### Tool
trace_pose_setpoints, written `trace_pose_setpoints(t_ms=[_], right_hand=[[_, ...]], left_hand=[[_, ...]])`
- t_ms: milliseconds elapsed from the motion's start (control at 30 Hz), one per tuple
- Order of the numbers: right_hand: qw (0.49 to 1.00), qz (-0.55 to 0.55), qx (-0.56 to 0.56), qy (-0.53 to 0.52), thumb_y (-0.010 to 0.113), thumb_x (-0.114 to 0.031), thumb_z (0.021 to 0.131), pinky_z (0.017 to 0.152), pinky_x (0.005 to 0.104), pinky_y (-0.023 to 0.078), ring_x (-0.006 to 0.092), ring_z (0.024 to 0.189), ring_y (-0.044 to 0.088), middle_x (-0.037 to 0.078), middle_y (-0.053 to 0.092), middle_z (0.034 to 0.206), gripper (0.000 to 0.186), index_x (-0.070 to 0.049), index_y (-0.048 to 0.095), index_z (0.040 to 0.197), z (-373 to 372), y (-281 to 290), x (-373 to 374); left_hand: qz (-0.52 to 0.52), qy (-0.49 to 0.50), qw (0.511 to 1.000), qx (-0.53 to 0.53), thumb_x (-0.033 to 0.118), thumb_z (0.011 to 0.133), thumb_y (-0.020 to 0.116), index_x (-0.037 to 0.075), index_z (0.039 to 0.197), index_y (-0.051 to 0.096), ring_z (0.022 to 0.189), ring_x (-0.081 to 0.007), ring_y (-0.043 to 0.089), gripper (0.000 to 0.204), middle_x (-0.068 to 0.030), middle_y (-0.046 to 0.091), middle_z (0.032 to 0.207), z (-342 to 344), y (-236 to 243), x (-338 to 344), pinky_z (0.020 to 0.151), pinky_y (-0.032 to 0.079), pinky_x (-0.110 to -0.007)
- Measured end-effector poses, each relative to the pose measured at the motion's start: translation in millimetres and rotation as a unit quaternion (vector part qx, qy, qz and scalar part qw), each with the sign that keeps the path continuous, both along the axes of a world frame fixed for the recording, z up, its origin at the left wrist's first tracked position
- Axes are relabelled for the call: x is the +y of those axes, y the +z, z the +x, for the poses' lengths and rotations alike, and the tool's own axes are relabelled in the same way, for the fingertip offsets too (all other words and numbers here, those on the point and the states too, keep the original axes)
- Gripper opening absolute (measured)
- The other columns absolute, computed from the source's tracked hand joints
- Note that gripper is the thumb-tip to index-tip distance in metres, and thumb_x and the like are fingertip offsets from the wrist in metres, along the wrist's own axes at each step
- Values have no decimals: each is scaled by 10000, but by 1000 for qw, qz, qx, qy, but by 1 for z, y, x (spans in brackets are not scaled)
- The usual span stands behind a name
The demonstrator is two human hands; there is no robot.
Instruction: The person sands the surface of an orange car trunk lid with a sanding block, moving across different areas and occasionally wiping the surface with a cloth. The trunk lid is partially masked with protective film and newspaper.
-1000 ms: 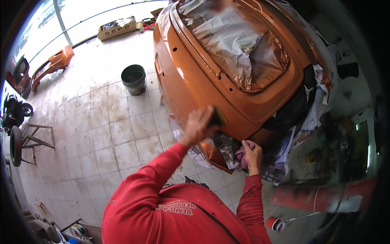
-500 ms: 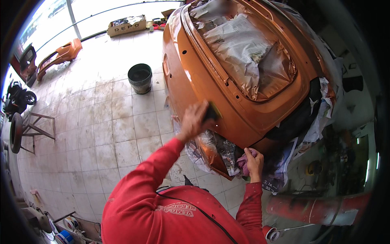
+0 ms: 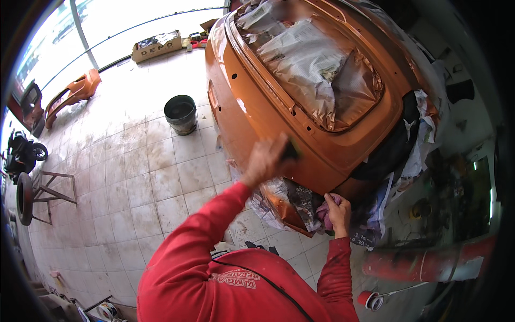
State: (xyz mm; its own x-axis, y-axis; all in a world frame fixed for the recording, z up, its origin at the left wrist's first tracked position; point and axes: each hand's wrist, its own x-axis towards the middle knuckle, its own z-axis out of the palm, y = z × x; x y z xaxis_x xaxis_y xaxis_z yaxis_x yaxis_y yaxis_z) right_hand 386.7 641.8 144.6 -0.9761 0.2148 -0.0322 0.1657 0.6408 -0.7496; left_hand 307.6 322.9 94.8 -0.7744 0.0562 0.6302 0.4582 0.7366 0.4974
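My left hand is blurred by motion over the orange car body. Its fingers press a dark hand pad against the painted panel, below the paper-masked opening. Whether the pad is a sponge or a sanding block cannot be made out. Lower down, my right hand is closed around a crumpled pinkish-purple cloth, next to the panel's lower edge. Masking paper, with wrinkles and orange overspray, covers the large opening. More printed sheets hang under the panel between my hands.
A dark bucket stands on the tiled floor left of the car. Farther left are an orange bumper, a motorcycle and a metal stand beside a tyre. A cardboard box lies by the window.
My left hand and the dark pad have slid a little to the right across the panel. My right hand stays by the lower edge with the cloth. The whole view has shifted slightly.
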Motion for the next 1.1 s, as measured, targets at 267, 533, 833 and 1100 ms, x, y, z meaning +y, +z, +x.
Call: trace_pose_setpoints(t_ms=[267, 533, 833, 1100], right_hand=[[1000, -3, 8, 11, 833, -346, 957, 798, 372, 566, 204, 840, 758, 142, 809, 901, 353, -16, 832, 1082, -1, -6, -4], [1000, -7, 12, 13, 830, -336, 960, 782, 375, 568, 212, 828, 760, 150, 807, 890, 343, -13, 832, 1077, 2, -5, -4], [999, -11, 28, 13, 836, -311, 962, 768, 365, 560, 188, 809, 728, 122, 790, 867, 341, 17, 819, 1053, -1, -14, -3], [999, -43, 7, 31, 832, -318, 963, 738, 367, 549, 174, 751, 697, 114, 766, 798, 331, 7, 821, 1024, -6, -15, -5]], left_hand=[[70, 171, 983, -4, 495, 970, 758, -52, 1506, 526, 1105, -460, 644, 800, -279, 639, 1272, -57, 31, -20, 892, 547, -545], [2, 49, 998, 30, 496, 942, 799, 69, 1537, 553, 1041, -467, 698, 772, -266, 684, 1232, -34, 30, -25, 860, 584, -568], [-5, 38, 995, 94, 518, 901, 834, -17, 1558, 518, 1181, -457, 635, 904, -265, 633, 1351, 22, 0, 61, 1008, 525, -559], [138, 205, 968, -36, 440, 983, 776, -8, 1548, 525, 1158, -474, 625, 763, -264, 639, 1272, -73, -4, -105, 963, 531, -545]])
